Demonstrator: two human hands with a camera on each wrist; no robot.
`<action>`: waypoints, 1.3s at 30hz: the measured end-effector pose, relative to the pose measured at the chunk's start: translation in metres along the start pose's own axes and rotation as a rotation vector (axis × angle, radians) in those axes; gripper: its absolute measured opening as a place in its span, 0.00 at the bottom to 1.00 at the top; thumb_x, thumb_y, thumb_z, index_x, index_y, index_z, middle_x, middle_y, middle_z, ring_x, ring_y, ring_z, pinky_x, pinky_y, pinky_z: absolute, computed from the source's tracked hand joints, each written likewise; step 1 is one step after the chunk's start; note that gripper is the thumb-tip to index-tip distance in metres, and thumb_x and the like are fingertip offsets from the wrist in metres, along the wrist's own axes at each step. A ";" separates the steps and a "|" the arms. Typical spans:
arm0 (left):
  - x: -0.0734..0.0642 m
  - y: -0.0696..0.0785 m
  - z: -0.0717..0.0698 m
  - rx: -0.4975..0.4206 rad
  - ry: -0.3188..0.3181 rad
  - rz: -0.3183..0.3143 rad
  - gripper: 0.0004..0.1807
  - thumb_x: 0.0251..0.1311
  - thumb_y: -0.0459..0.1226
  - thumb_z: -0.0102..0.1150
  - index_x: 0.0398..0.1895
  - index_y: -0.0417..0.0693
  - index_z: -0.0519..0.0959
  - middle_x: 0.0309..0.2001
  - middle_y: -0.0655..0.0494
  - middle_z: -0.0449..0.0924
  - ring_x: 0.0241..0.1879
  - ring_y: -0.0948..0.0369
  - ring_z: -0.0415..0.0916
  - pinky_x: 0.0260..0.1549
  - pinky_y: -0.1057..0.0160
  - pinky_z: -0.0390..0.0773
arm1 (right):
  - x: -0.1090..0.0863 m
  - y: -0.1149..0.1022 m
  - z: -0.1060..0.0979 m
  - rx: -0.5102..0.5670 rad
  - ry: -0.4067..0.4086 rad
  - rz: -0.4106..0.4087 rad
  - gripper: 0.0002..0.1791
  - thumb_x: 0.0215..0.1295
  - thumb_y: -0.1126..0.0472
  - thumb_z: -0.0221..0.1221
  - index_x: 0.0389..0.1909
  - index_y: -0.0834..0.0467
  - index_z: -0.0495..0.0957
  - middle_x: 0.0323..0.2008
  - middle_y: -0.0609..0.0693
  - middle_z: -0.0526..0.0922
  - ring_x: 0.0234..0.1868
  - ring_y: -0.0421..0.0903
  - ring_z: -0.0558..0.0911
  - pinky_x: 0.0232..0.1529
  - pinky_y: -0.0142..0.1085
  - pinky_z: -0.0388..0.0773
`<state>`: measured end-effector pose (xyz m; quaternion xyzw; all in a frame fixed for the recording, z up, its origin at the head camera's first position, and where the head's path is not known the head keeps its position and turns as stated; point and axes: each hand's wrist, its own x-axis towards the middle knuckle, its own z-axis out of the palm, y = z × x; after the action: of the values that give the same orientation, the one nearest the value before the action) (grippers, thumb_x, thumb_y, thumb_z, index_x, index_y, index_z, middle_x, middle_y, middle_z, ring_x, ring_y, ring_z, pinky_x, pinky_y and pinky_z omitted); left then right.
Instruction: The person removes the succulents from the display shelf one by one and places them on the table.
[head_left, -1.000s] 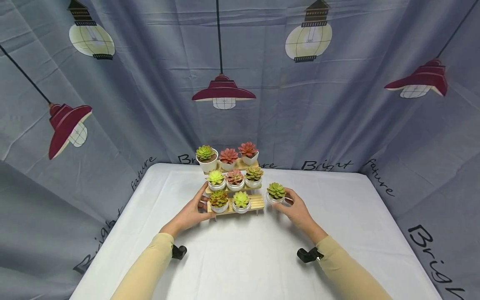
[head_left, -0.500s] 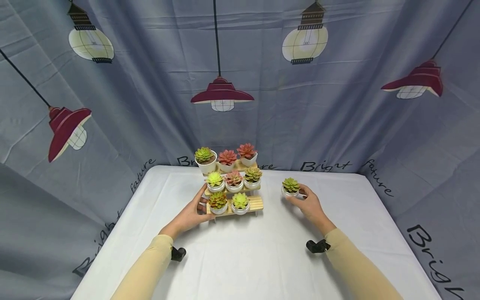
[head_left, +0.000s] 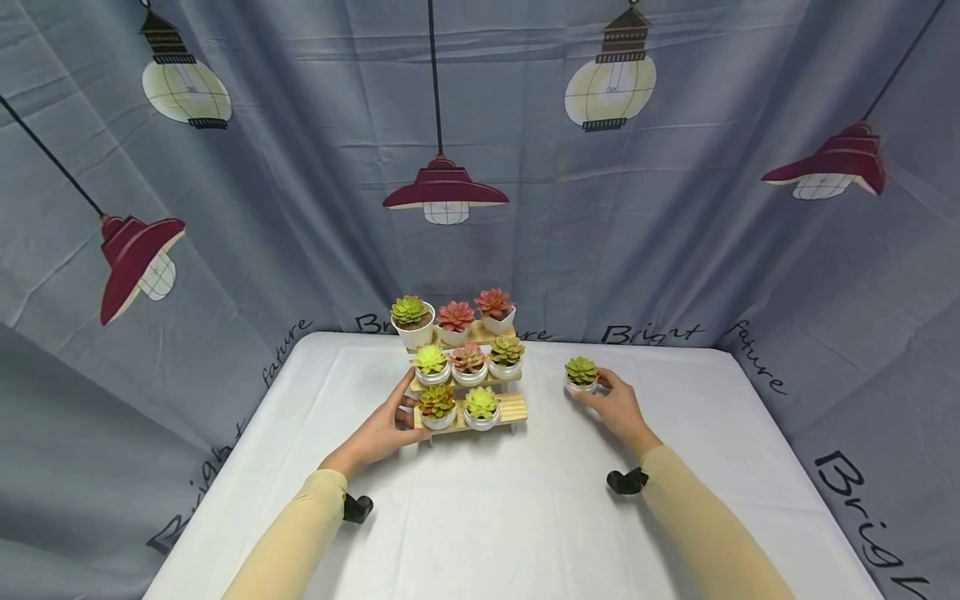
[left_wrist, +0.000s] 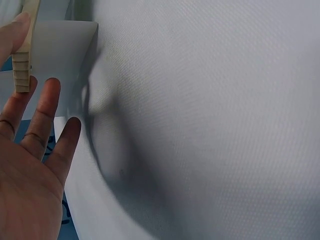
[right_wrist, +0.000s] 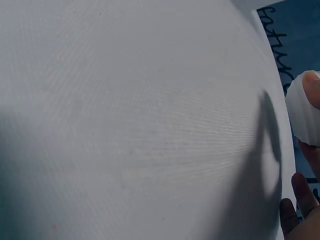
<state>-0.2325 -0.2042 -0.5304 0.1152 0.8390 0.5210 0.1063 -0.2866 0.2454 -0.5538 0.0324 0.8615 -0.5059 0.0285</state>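
Observation:
A three-tier wooden plant stand (head_left: 513,407) holds several small potted succulents. My left hand (head_left: 378,433) grips the left end of its lowest shelf. In the left wrist view the thumb lies on one face of the wooden slat (left_wrist: 21,67), and a fingertip touches the other. To the right of the stand, my right hand (head_left: 619,412) pinches a green succulent (head_left: 581,371) by its white pot (right_wrist: 301,115). Whether that pot touches the table I cannot tell. Bare wood shows at the right of the lowest shelf, beside a yellow-green succulent (head_left: 482,404).
White cloth covers the table (head_left: 480,517). A grey-blue curtain (head_left: 675,250) printed with lamps hangs close behind the stand. On the top shelf, a green succulent in a larger white pot (head_left: 413,333) stands left of two red ones.
My right hand first carried the green succulent to the right, away from the stand; over the last half second it has barely moved. The left hand stays on the stand.

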 end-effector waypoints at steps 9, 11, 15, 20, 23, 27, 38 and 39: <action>0.001 -0.002 -0.001 0.007 -0.003 0.008 0.64 0.54 0.43 0.79 0.83 0.77 0.40 0.59 0.46 0.70 0.45 0.55 0.78 0.41 0.54 0.77 | 0.003 0.004 0.003 -0.140 0.051 0.016 0.50 0.62 0.42 0.71 0.77 0.61 0.61 0.71 0.65 0.68 0.72 0.65 0.59 0.70 0.62 0.51; 0.001 -0.002 -0.001 0.005 -0.004 0.008 0.64 0.54 0.43 0.79 0.83 0.76 0.40 0.59 0.46 0.70 0.44 0.55 0.78 0.41 0.54 0.77 | 0.004 0.005 0.003 -0.162 0.061 0.012 0.49 0.62 0.42 0.71 0.77 0.61 0.62 0.70 0.65 0.69 0.71 0.65 0.60 0.69 0.63 0.50; 0.001 -0.003 -0.001 0.003 -0.008 0.009 0.64 0.54 0.43 0.79 0.83 0.76 0.40 0.59 0.46 0.70 0.44 0.55 0.78 0.41 0.54 0.77 | 0.006 0.007 0.005 -0.182 0.070 0.003 0.49 0.61 0.42 0.71 0.76 0.61 0.63 0.68 0.65 0.71 0.69 0.65 0.61 0.69 0.63 0.47; 0.001 -0.003 -0.001 0.006 -0.009 0.007 0.64 0.54 0.44 0.79 0.83 0.77 0.40 0.59 0.46 0.70 0.44 0.55 0.78 0.41 0.54 0.77 | 0.009 0.008 0.006 -0.182 0.074 -0.001 0.49 0.61 0.41 0.72 0.76 0.60 0.64 0.68 0.65 0.72 0.69 0.65 0.61 0.69 0.63 0.46; 0.001 -0.004 -0.001 0.006 -0.008 0.007 0.64 0.54 0.43 0.79 0.83 0.77 0.40 0.59 0.46 0.70 0.43 0.55 0.78 0.41 0.54 0.77 | 0.010 0.009 0.007 -0.177 0.075 0.008 0.50 0.60 0.41 0.72 0.76 0.60 0.63 0.68 0.64 0.72 0.69 0.65 0.61 0.69 0.63 0.46; 0.002 -0.004 -0.001 0.005 -0.004 0.009 0.65 0.54 0.43 0.79 0.83 0.77 0.40 0.59 0.46 0.69 0.43 0.55 0.79 0.41 0.55 0.77 | 0.011 0.011 0.007 -0.175 0.077 0.019 0.50 0.61 0.41 0.72 0.77 0.59 0.63 0.69 0.64 0.71 0.70 0.65 0.60 0.69 0.62 0.46; 0.001 -0.003 -0.001 -0.002 -0.010 0.008 0.64 0.54 0.43 0.78 0.83 0.77 0.39 0.59 0.46 0.69 0.43 0.56 0.79 0.42 0.55 0.77 | 0.011 0.010 0.008 -0.174 0.074 0.030 0.49 0.61 0.41 0.71 0.77 0.61 0.63 0.68 0.64 0.72 0.70 0.66 0.59 0.69 0.63 0.45; 0.001 -0.003 -0.001 -0.004 -0.011 0.008 0.64 0.55 0.43 0.78 0.83 0.77 0.39 0.59 0.46 0.70 0.43 0.56 0.79 0.42 0.55 0.77 | 0.011 0.010 0.008 -0.176 0.075 0.030 0.49 0.61 0.41 0.71 0.77 0.61 0.63 0.69 0.64 0.72 0.70 0.66 0.59 0.69 0.63 0.46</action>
<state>-0.2336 -0.2059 -0.5329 0.1210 0.8369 0.5226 0.1090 -0.2961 0.2433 -0.5677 0.0616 0.9025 -0.4263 0.0064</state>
